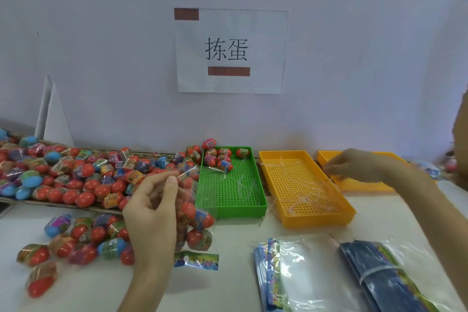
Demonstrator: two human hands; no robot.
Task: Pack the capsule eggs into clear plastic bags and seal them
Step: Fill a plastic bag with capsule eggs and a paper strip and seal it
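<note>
Held a clear plastic bag (195, 220) full of capsule eggs (198, 238) at lower centre-left of the frame, printed header (196, 261) down against the desk (235, 248) and mouth up, probably to keep the eggs from rolling out before sealing. Pinched the gathered mouth between thumb and fingers of the left hand (152, 210), keeping the neck tight and ready for a tie. Reached with the right hand (354, 164) over the near yellow tray (316, 218), right of centre, fingers curled down toward the thin clear strips (298, 185) scattered in it; grasping one or merely touching, impossible to tell through the blur. Judged these strips to be the ties, kept in a tray within reach of the free hand. Left loose eggs (83, 238) just left of the bag for quick filling, with the main pile (76, 175) on cardboard behind at middle left. Kept a few more at the far end of the green tray (233, 200), between pile and yellow tray. Stacked empty bags (296, 273) flat at lower right, beside a banded bundle (379, 278), close for the next round.
</note>
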